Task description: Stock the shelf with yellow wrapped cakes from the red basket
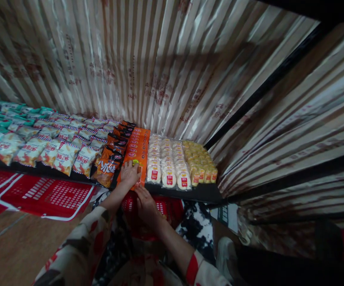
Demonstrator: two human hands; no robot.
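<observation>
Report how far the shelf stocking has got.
Looks done: the shelf already carries full rows of snack bags, white packs and yellow packs. In hand: left hand rests on the front orange pack, right hand just below the shelf edge. Left: apparently only that orange row.

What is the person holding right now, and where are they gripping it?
The left hand grips the near end of the front orange packet; the right hand sits just below it, its hold unclear.

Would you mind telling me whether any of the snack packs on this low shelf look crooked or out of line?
Mostly tidy rows. The front dark orange bag tilts over the shelf edge, beside the orange packs under the left hand.
</observation>
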